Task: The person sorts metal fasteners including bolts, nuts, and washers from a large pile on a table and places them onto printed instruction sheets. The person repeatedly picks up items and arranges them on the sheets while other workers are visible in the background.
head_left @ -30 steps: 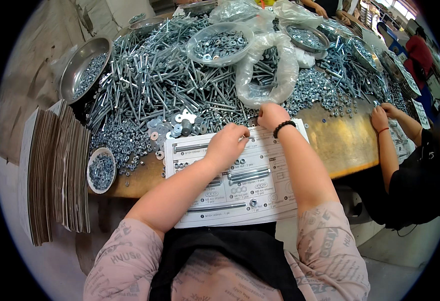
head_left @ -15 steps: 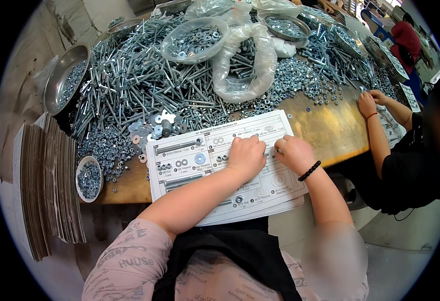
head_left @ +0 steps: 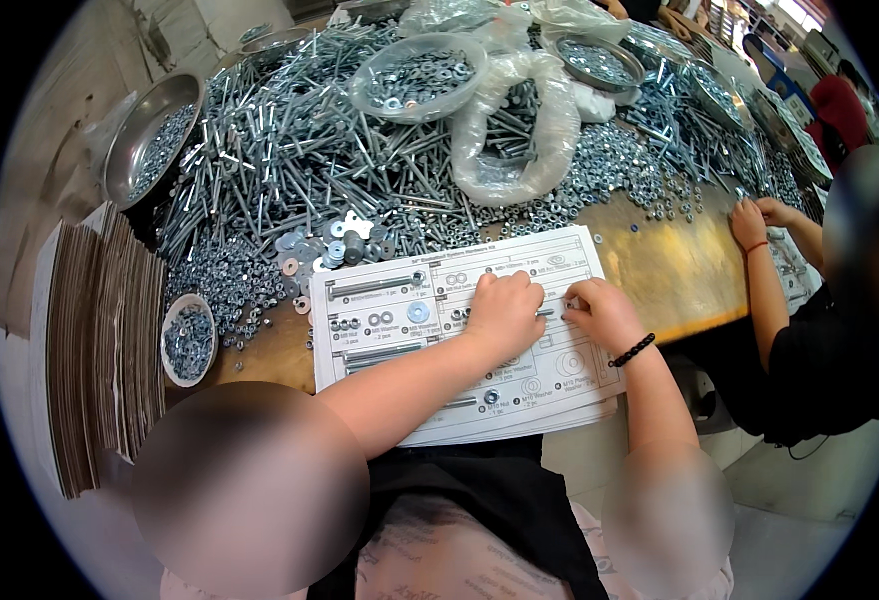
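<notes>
My left hand (head_left: 505, 316) is closed round a short silver bolt (head_left: 547, 313), whose shank sticks out towards the right. At the bolt's free end, my right hand (head_left: 601, 322), with a black bead bracelet on the wrist, is pinched; what its fingertips hold is too small to make out. Both hands are over a printed hardware sheet (head_left: 569, 262) on top of a stack of sheets. On its outlined spaces lie a long bolt with a nut (head_left: 374, 287), a large flat washer (head_left: 418, 312), small nuts (head_left: 345, 325), more long bolts (head_left: 384, 355) and another nut (head_left: 491, 397).
Beyond the sheet rises a heap of bolts (head_left: 289, 150), with nuts (head_left: 614, 160) and loose washers (head_left: 334, 245) along it. A white bowl (head_left: 189, 340) and stacked cardboard (head_left: 94, 340) stand at left. A plastic bowl (head_left: 417, 75) rests on the heap. A co-worker's hands (head_left: 754, 220) are at right.
My right hand has drawn slightly away from my left, so more of the bolt's shank shows. The whole view has shifted a little; the laid-out hardware looks the same.
</notes>
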`<state>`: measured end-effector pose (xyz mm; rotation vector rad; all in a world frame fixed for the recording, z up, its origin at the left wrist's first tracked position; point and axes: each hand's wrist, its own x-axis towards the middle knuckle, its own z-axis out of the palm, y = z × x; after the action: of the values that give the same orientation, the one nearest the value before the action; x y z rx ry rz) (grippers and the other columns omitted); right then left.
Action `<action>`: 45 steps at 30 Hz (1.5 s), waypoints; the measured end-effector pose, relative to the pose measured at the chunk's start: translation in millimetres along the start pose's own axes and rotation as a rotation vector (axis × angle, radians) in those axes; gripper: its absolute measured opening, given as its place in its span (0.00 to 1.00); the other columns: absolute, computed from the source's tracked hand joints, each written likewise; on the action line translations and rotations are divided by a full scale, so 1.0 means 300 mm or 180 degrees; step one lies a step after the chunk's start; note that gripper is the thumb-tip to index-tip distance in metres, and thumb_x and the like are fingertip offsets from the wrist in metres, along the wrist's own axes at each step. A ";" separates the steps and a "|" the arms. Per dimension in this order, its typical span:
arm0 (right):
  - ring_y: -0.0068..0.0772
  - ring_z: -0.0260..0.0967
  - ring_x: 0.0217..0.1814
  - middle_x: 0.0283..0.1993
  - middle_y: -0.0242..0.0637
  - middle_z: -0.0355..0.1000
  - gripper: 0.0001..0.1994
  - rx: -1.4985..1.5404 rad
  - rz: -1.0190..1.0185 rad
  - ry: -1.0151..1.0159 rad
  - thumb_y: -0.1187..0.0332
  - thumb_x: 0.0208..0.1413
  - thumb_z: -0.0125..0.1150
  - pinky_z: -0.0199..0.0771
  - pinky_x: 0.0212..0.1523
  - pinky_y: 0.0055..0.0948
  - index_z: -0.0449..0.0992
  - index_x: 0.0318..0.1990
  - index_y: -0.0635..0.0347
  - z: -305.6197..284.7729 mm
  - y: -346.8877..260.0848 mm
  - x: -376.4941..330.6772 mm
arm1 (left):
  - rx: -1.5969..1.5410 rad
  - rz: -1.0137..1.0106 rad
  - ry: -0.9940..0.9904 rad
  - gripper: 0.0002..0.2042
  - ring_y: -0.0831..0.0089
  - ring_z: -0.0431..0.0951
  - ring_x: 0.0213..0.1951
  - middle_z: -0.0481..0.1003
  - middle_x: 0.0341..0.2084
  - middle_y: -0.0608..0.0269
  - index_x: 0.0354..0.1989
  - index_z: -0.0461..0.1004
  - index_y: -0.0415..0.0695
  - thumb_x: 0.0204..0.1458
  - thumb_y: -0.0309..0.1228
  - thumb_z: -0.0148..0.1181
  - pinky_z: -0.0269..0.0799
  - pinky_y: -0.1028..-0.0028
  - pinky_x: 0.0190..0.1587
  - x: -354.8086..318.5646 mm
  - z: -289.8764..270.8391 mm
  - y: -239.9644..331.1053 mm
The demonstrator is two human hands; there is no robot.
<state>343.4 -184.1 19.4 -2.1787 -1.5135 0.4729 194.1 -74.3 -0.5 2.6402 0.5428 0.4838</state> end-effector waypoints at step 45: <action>0.43 0.69 0.40 0.37 0.40 0.70 0.07 -0.1074 -0.1140 0.0889 0.66 0.47 0.56 0.69 0.41 0.37 0.77 0.35 0.50 -0.095 -0.541 0.873 | 0.0756 -0.1098 0.1782 0.10 0.63 0.69 0.33 0.69 0.29 0.63 0.31 0.74 0.46 0.36 0.24 0.57 0.59 0.66 0.41 -0.712 -0.361 -0.538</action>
<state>319.5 106.3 123.3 -2.0288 -1.8666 -0.2100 -82.4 2.5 -32.5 2.5229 1.2670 1.1096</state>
